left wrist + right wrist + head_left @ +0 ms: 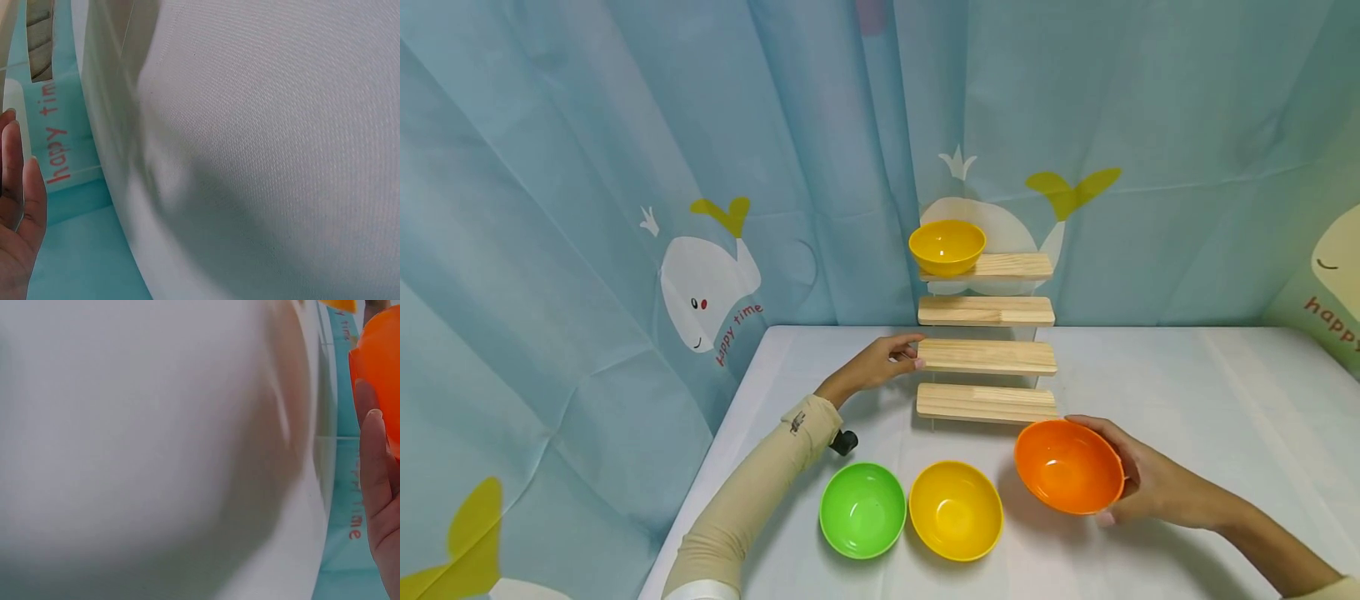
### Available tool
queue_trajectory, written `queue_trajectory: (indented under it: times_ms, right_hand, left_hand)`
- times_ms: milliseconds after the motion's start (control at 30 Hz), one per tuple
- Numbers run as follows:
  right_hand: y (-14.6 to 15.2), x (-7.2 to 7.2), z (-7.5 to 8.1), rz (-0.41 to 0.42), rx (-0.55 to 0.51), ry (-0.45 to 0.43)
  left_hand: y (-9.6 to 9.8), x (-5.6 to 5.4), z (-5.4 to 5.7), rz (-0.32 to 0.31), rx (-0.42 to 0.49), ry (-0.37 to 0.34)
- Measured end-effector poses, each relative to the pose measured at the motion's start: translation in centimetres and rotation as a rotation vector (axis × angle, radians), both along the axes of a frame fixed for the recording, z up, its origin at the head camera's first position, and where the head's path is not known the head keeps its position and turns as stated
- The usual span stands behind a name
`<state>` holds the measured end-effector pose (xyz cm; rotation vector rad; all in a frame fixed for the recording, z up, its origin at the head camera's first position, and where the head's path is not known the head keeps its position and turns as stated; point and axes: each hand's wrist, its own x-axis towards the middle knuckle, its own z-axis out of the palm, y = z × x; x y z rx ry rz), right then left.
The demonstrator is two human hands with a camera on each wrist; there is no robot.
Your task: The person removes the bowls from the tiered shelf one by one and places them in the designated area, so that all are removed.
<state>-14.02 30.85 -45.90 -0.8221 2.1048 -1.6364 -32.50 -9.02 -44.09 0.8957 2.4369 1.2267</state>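
Observation:
In the head view my right hand [1161, 485] grips an orange bowl [1066, 468] by its right side, tilted and raised above the white table. The right wrist view catches the same bowl [382, 359] at its right edge, with fingers along its wall. My left hand [878, 365] is at the left end of a wooden shelf [988, 356], second from the bottom of a stepped rack, thumb and forefinger pinching its end. A yellow bowl [947, 247] sits on the top shelf [1018, 267], toward its left end. Below the rack, a green bowl [862, 510] and another yellow bowl [956, 511] stand side by side.
The bottom shelf [985, 403] of the rack is closest to the bowls. Behind the table [1180, 375] hangs a blue curtain [842, 167] with whale prints. A black object [844, 442] shows at my left wrist.

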Motion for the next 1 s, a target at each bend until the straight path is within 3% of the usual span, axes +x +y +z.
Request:
queue_trajectory:
  times_ms: [367,1000]
  right_hand:
    - [-0.5,1.0,-1.3,0.023,0.025,-0.078]
    - [-0.9,2.1,-2.2,0.024,0.111,-0.038]
  left_hand:
    - [-0.1,-0.1,-0.2,-0.009,0.002,-0.003]
    - [0.0,-0.1,0.0,0.0,-0.005,-0.009]
